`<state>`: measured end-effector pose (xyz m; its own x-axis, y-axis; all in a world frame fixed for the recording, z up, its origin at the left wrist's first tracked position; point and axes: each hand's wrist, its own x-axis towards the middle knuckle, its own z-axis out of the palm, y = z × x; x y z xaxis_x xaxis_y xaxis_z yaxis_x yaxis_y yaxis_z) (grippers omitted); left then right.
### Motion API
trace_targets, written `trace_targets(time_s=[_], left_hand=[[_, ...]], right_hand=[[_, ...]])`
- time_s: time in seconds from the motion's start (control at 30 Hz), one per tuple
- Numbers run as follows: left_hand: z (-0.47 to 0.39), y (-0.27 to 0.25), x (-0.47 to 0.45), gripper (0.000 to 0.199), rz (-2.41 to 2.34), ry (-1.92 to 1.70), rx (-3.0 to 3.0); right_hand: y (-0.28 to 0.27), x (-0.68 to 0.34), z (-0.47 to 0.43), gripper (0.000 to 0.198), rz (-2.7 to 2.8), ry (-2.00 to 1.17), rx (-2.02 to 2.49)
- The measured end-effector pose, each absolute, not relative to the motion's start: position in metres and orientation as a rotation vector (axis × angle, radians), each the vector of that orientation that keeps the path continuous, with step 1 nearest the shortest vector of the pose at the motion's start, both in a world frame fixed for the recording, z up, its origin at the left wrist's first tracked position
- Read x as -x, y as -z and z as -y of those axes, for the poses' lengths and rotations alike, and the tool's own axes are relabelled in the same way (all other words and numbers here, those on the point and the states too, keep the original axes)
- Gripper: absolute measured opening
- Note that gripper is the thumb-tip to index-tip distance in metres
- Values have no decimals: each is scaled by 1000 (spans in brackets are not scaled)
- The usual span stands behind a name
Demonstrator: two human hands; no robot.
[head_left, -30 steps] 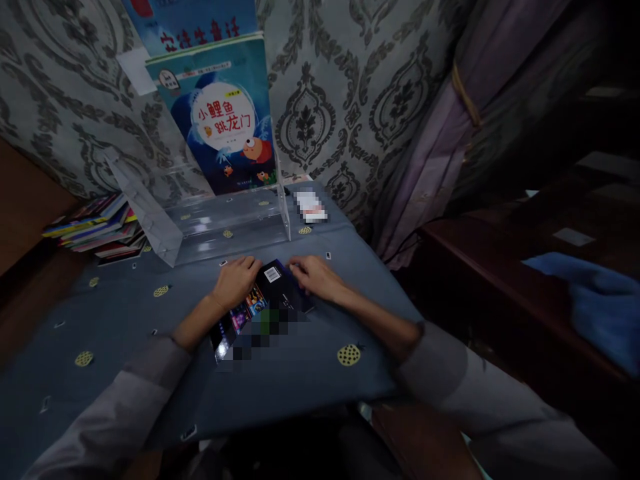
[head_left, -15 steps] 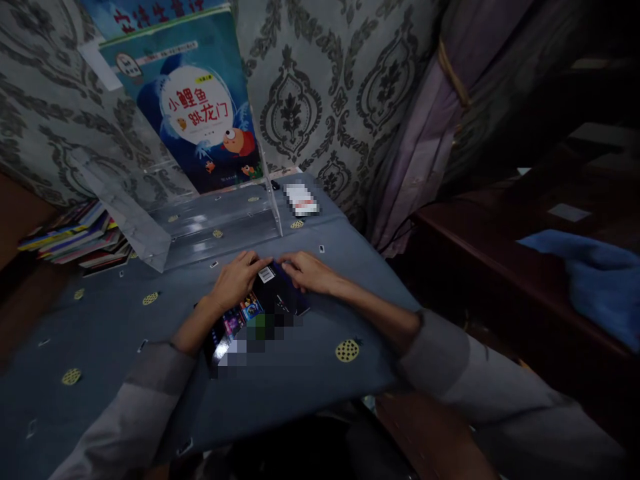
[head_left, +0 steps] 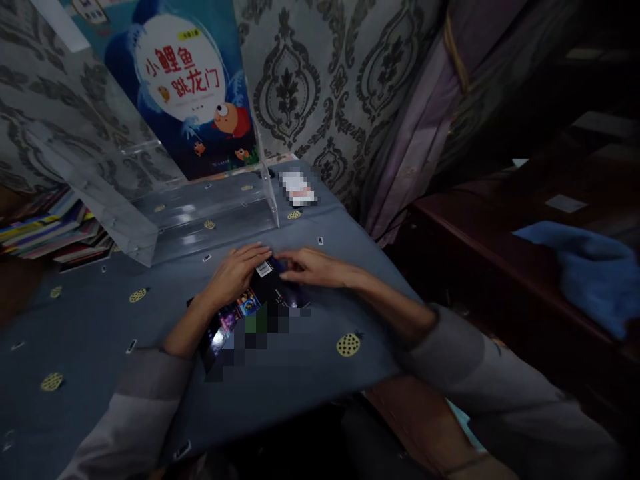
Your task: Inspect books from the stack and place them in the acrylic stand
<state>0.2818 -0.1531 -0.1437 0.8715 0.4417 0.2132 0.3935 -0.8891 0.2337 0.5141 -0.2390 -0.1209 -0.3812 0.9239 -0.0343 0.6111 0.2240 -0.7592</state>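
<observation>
A dark, glossy book (head_left: 273, 291) with a white barcode and small colourful pictures lies on the tablecloth, its lower part blurred out by pixelation. My left hand (head_left: 239, 272) rests flat across its upper left side, fingers stretched out toward the top edge. At the book's upper right edge, my right hand (head_left: 313, 268) has its fingers bent, with thumb and forefinger at a purple strip along that edge. The other fingers of this hand are partly hidden beneath it.
Behind the hands stands a clear acrylic book stand (head_left: 135, 240) with an upright blue picture book (head_left: 187, 87). Stacked books (head_left: 60, 230) lie at the left. A pixelated white item (head_left: 299, 188) sits near the back edge. Right of the table is a dark red surface (head_left: 480, 227) with blue cloth (head_left: 590, 273).
The camera view has shifted slightly, so the stand and books sit further left and higher. My left fingers lie flatter on the book; the right hand stays at its edge, fingers slightly shifted.
</observation>
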Motion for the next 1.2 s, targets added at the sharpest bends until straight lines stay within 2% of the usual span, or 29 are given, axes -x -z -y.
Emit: trace_targets(time_s=[0.1, 0.17, 0.27, 0.5, 0.8, 1.03, 1.2], left_hand=[[154, 142, -282, 52, -639, -397, -2846], [154, 143, -281, 52, -621, -402, -2840], [150, 144, -281, 53, -594, -418, -2838], [122, 143, -280, 51, -601, -419, -2892], [121, 140, -283, 44, -679, -385, -2925], [126, 139, -285, 42, -643, -424, -2913], [134, 140, -289, 42, -528, -488, -2900]], right_hand=[[122, -524, 248, 87, 2181, -984, 1229], [125, -526, 255, 101, 2234, -925, 1166], [130, -523, 262, 100, 2275, -827, 1206], [137, -515, 253, 81, 2257, -724, 1306], [157, -518, 244, 102, 2098, -651, 1261], [157, -519, 245, 94, 2123, -642, 1199], [160, -521, 243, 99, 2133, -603, 1157]])
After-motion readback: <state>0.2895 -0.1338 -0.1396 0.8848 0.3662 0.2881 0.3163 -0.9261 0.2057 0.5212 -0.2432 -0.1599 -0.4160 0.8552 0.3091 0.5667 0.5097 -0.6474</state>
